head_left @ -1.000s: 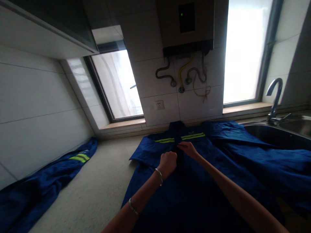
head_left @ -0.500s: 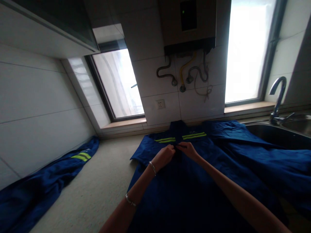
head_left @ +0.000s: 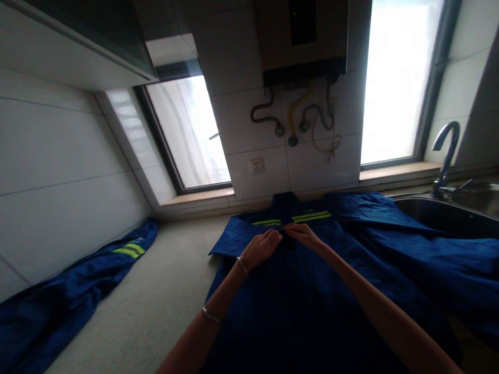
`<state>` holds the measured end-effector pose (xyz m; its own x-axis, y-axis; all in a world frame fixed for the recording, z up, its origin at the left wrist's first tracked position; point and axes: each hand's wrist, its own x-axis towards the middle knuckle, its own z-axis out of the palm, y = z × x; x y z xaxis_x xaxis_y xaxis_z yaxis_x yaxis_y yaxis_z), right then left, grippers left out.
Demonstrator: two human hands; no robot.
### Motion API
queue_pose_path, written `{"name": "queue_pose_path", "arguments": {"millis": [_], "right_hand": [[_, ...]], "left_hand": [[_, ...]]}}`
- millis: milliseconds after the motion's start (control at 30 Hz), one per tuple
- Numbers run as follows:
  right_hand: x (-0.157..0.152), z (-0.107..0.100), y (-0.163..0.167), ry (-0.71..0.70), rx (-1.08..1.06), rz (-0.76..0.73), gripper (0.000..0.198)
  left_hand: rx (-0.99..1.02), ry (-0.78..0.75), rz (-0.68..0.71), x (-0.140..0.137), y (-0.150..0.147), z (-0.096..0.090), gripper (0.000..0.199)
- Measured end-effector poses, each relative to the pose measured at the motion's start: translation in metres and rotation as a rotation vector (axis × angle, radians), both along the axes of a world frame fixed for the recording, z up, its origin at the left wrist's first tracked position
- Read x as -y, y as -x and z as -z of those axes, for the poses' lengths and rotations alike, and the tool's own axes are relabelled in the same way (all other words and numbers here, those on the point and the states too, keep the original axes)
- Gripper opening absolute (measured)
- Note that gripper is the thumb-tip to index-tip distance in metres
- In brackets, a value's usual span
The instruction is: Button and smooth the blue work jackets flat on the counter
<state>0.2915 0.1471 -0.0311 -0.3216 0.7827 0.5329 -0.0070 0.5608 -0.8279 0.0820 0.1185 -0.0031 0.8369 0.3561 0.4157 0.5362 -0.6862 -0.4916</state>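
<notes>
A dark blue work jacket point(head_left: 312, 306) with yellow-green stripes across the chest lies spread on the counter, collar toward the wall. At the middle of its front, just below the stripes, my left hand point(head_left: 265, 246) is closed with its fingertips pinching the front edge. Close by on the right, my right hand point(head_left: 304, 235) has its fingers pressed together on the same front edge. The fingertips of both hands nearly meet. Whatever small part lies between them is too dark to make out.
Another blue garment point(head_left: 78, 288) with a yellow-green stripe lies along the left wall on the pale counter point(head_left: 136, 296). At right is a sink point(head_left: 424, 210) with a faucet point(head_left: 444, 156). A water heater point(head_left: 304, 36) with pipes hangs above a wall socket point(head_left: 257, 165).
Both hands stay at the jacket's front with small finger shifts. The right hand's fingers have moved slightly up and left, toward the left hand's fingertips.
</notes>
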Motion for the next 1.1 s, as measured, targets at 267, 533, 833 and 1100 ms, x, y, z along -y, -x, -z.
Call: {"name": "queue_pose_path", "arguments": {"millis": [267,533,833,1100], "right_hand": [[0.003,0.012,0.010,0.042,0.011,0.087,0.038],[0.001,0.018,0.011,-0.026,0.044,0.309,0.028],[0.008,0.014,0.010,-0.313,0.181,0.338,0.019],[0.015,0.009,0.008,-0.501,0.287,0.299,0.017]], "left_hand": [[0.169,0.246,-0.182,0.001,-0.006,-0.001,0.027],[0.434,0.450,-0.119,0.003,-0.019,-0.002,0.018],[0.368,0.362,-0.074,0.002,-0.013,-0.013,0.033],[0.148,0.399,-0.162,0.007,-0.011,-0.021,0.019]]}}
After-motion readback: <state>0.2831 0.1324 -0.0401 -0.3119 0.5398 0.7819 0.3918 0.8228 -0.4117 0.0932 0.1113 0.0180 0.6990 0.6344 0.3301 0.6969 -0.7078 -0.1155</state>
